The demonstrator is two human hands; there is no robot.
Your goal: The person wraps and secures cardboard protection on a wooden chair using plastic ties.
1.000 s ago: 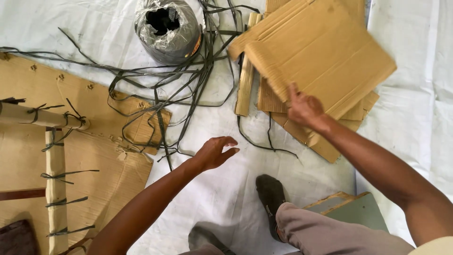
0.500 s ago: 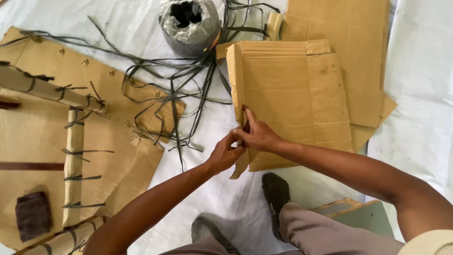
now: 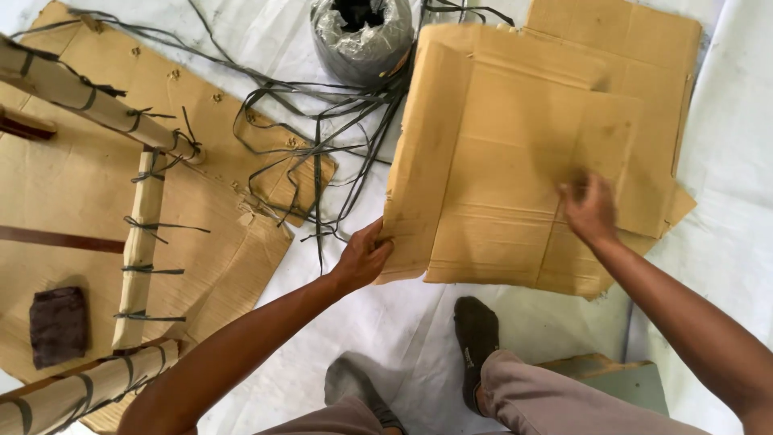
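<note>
Cardboard sheet [image 3: 515, 161] on a cardboard stack [image 3: 636, 48], strap roll [image 3: 361, 36] behind-left, strapped cardboard frame [image 3: 145, 234] far left.

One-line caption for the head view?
Left hand grips a flattened cardboard sheet by its edge; right hand presses it flat.

a makeshift floor workshop: white sheeting [image 3: 241, 40], cardboard sheets [image 3: 515, 153], a strapping roll [image 3: 362, 36].

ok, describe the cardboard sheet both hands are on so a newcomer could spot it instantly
On the white floor covering, right of the plastic-wrapped roll of grey strapping, lies a stack of cardboard. The top sheet is the one: left hand grips its folded-up left edge, right hand presses it flat. Unlike the neighbours, it carries no strapping.
</note>
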